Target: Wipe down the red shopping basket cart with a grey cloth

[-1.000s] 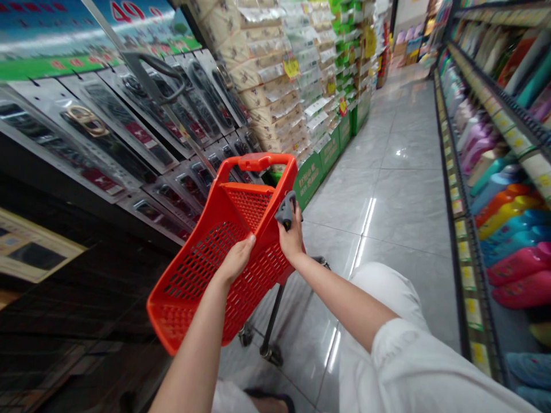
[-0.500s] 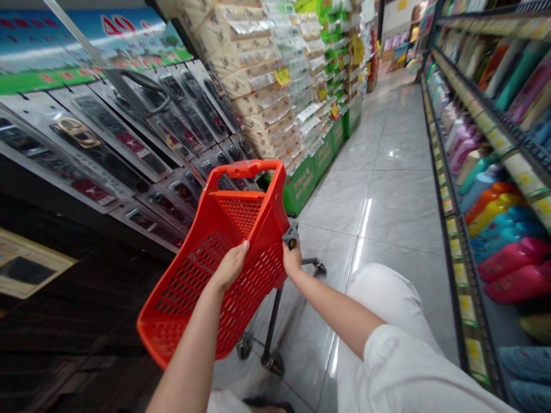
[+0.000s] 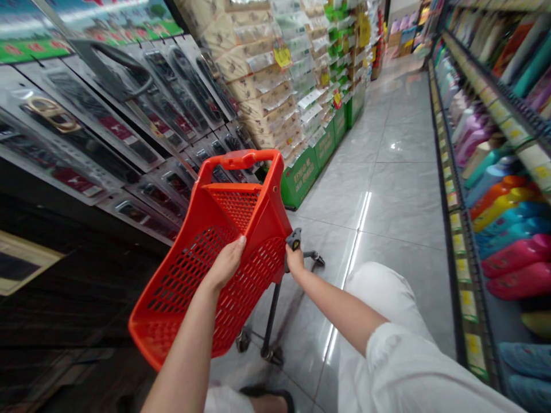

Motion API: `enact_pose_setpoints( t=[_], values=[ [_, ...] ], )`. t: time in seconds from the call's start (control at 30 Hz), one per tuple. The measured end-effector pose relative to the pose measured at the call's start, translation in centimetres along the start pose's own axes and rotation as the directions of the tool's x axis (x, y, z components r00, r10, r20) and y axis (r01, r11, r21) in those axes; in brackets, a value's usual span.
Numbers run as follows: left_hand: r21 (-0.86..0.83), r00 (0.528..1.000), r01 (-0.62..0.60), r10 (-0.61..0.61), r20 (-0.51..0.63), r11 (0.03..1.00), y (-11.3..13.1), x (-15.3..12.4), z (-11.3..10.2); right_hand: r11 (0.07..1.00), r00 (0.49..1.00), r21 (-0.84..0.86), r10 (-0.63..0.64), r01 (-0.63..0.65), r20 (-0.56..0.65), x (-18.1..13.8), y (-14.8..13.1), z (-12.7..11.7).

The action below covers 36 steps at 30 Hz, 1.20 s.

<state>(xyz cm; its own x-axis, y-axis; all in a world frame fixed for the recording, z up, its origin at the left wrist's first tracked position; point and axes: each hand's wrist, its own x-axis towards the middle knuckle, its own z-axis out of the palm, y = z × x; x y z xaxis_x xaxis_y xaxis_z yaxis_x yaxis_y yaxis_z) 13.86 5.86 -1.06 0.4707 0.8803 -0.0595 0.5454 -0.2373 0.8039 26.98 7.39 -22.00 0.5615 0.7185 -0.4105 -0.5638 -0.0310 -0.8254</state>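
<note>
One red shopping cart (image 3: 267,221) stands at an angle in the aisle, its basket facing the person and its castors (image 3: 271,354) on the floor. The left hand (image 3: 227,261) is curled over the near rim, thumb along the top, the fingers out of sight behind it. The right hand (image 3: 295,259) is closed around a gray piece (image 3: 294,237) at the cart's side; whether that is fixed to the cart I cannot tell. By these grips, the step in hand looks like steadying or steering the cart; any shift of it would call for both hands working together and care beside the display. Packaged belts (image 3: 124,137) hang just beyond to the left, wrapped packs (image 3: 262,86) rise ahead, and bottles (image 3: 516,255) line the right-hand shelf, well apart.
</note>
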Motion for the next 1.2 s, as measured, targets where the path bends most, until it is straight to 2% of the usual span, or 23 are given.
enact_pose_setpoints(
  t=[0.07, 0.2, 0.4, 0.5, 0.6, 0.73, 0.83, 1.03, 1.2],
  values=[
    [-0.001, 1.0, -0.008, 0.008, -0.002, 1.0, 0.0, 0.0, 0.1, 0.989, 0.99, 0.056, 0.139, -0.139, -0.001, 1.5, 0.3, -0.6],
    [-0.013, 1.0, -0.021, 0.021, 0.004, 1.0, -0.2, 0.2, 0.1, 0.957, 0.963, 0.108, 0.268, -0.269, 0.025, 4.0, 0.5, -1.5],
    [0.007, 0.999, 0.0, 0.0, -0.049, 1.0, -0.6, 0.4, 0.2, 0.932, 0.941, 0.151, 0.337, -0.33, -0.026, 1.7, 3.3, -1.1],
    [0.015, 0.998, 0.008, -0.007, -0.066, 1.0, -0.7, 0.4, 0.3, 0.933, 0.942, 0.154, 0.334, -0.325, -0.036, 1.6, 3.4, -0.7],
    [0.025, 0.996, 0.023, -0.021, -0.087, 0.999, -0.8, 0.4, 0.4, 0.954, 0.954, 0.133, 0.283, -0.27, -0.096, 1.6, 3.3, -0.8],
    [0.044, 0.993, 0.039, -0.034, -0.116, 0.998, -0.9, 0.4, 0.6, 0.968, 0.954, 0.051, 0.249, -0.244, -0.168, -1.1, 4.9, -1.1],
    [0.053, 0.993, 0.029, -0.023, -0.118, 0.998, -0.9, 0.4, 0.7, 0.964, 0.95, -0.005, 0.261, -0.265, -0.169, -2.6, 5.9, -1.4],
    [0.053, 0.989, 0.043, -0.036, -0.14, 0.998, -1.0, 0.4, 0.7, 0.979, 0.963, -0.032, 0.192, -0.202, -0.191, -1.4, 4.7, -1.7],
    [0.085, 0.99, 0.018, -0.006, -0.141, 0.996, -1.1, 0.5, 0.6, 0.97, 0.965, -0.062, 0.224, -0.234, -0.137, -2.2, 4.7, -1.2]
  ],
)
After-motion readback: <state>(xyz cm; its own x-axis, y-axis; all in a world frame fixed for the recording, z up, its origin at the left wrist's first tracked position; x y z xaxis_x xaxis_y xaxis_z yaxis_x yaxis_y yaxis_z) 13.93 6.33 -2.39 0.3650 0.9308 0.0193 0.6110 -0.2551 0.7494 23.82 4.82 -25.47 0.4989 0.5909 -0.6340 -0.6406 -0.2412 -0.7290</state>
